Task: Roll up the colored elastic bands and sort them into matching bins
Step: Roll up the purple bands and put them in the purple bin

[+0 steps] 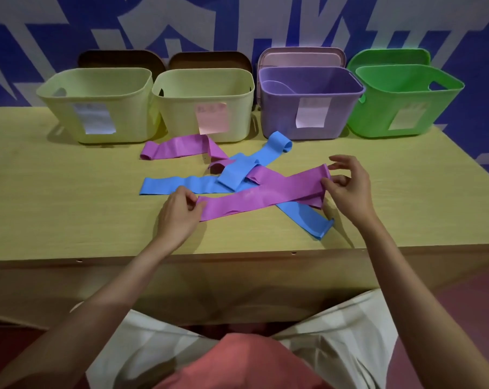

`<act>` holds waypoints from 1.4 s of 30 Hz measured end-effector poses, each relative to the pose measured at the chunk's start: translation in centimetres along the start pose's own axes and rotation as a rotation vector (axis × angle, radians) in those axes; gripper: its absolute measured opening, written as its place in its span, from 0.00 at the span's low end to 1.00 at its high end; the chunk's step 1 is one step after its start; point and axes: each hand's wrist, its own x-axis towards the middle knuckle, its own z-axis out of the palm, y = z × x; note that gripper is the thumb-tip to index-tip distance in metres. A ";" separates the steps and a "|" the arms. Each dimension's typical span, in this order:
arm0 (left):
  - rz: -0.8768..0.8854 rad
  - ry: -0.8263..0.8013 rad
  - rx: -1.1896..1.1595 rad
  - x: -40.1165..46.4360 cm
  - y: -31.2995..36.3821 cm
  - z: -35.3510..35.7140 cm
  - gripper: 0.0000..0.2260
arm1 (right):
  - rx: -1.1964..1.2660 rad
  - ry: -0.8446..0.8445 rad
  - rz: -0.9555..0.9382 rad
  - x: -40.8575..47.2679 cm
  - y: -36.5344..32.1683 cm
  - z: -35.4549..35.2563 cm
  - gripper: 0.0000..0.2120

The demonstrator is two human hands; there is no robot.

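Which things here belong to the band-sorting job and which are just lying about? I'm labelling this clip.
Job:
purple elastic band held by left hand and right hand at
second purple band
blue elastic bands
four plastic bins

Lying about:
lids propped behind the bins
wooden table

Four bins (204, 105) line the surface's (69, 206) far edge, lids (302, 58) propped behind them. Before the bins, elastic bands (254, 178) lie crossed; nearer still, the left hand (178, 211) and right hand (347, 186) hold one band's ends.
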 end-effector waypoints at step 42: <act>0.853 -0.277 0.211 11.0 26.0 21.3 0.11 | -0.448 -0.213 -0.112 -3.9 2.1 -8.4 0.05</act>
